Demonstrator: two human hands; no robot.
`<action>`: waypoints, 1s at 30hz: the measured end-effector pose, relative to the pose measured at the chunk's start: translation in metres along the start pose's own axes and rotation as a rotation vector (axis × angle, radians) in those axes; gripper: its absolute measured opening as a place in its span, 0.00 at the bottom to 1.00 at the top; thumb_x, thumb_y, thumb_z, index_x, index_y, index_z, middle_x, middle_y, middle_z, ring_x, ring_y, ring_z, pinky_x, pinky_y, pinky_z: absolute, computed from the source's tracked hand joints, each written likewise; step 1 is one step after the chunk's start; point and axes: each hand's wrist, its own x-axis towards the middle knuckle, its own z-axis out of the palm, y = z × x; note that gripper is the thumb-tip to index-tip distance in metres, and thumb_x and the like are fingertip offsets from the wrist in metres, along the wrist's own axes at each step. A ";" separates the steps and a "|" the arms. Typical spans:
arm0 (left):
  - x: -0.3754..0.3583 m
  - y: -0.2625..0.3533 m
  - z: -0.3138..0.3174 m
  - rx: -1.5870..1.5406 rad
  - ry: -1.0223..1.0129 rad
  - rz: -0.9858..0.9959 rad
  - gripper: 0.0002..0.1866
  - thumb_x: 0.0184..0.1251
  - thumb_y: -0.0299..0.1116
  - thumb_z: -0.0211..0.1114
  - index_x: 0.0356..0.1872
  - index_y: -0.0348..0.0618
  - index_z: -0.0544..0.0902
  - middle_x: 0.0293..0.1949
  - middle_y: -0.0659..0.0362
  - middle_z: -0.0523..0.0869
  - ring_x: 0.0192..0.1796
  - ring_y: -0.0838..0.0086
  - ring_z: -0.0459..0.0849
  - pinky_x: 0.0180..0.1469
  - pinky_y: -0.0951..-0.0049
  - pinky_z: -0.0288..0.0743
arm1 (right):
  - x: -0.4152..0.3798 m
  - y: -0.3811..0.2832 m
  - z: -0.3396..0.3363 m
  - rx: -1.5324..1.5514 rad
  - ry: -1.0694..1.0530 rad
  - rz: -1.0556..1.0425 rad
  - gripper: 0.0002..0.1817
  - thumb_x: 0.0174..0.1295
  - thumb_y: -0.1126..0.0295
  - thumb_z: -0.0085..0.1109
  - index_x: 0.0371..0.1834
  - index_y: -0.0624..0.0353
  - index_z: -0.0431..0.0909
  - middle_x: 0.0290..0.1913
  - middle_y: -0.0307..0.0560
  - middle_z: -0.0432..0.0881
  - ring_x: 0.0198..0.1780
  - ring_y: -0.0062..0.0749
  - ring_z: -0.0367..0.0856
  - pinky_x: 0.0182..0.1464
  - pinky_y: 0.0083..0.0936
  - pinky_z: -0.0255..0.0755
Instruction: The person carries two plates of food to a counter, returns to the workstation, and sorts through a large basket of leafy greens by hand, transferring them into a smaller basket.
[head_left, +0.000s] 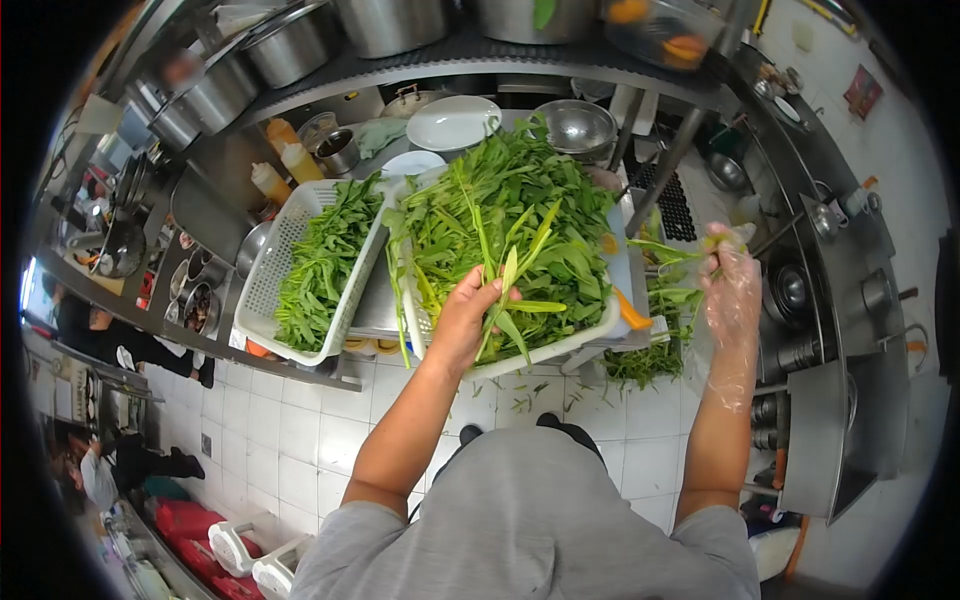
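Note:
My bare left hand is closed around a few leafy green stalks, above the front edge of a white basket heaped with leafy greens. Off to the right, my right hand, in a clear plastic glove, pinches a leafy green stem that points left. Below that hand lies a pile of loose greens, lower than the basket. Left of the large basket stands a second white basket, with more greens in it. An orange handle sticks out by the large basket's right corner.
Behind the baskets are an oval white plate, a metal bowl and sauce bottles. An overhead shelf carries large pots. Metal posts rise at right. Green scraps lie on the tiled floor. Other people are at far left.

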 end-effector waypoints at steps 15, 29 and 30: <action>0.032 -0.008 0.093 -0.081 -0.327 -0.101 0.22 0.70 0.30 0.49 0.64 0.40 0.64 0.48 0.53 0.82 0.38 0.77 0.80 0.34 0.79 0.74 | -0.091 0.000 -0.064 -0.004 0.161 0.138 0.12 0.66 0.59 0.53 0.37 0.57 0.74 0.16 0.29 0.62 0.12 0.13 0.56 0.12 0.14 0.51; 0.101 -0.045 0.197 0.633 -0.302 -0.207 0.22 0.68 0.45 0.53 0.46 0.35 0.81 0.49 0.51 0.83 0.47 0.66 0.81 0.48 0.66 0.72 | -0.123 0.047 -0.027 -0.105 -0.208 0.436 0.11 0.62 0.61 0.56 0.31 0.57 0.77 0.17 0.27 0.65 0.18 0.09 0.60 0.20 0.08 0.52; 0.109 -0.053 0.196 0.793 -0.262 -0.069 0.21 0.67 0.46 0.55 0.44 0.36 0.82 0.46 0.49 0.83 0.45 0.62 0.81 0.48 0.65 0.72 | -0.125 0.053 -0.027 -0.103 -0.172 0.447 0.11 0.62 0.61 0.56 0.30 0.57 0.77 0.17 0.27 0.65 0.17 0.09 0.59 0.19 0.09 0.51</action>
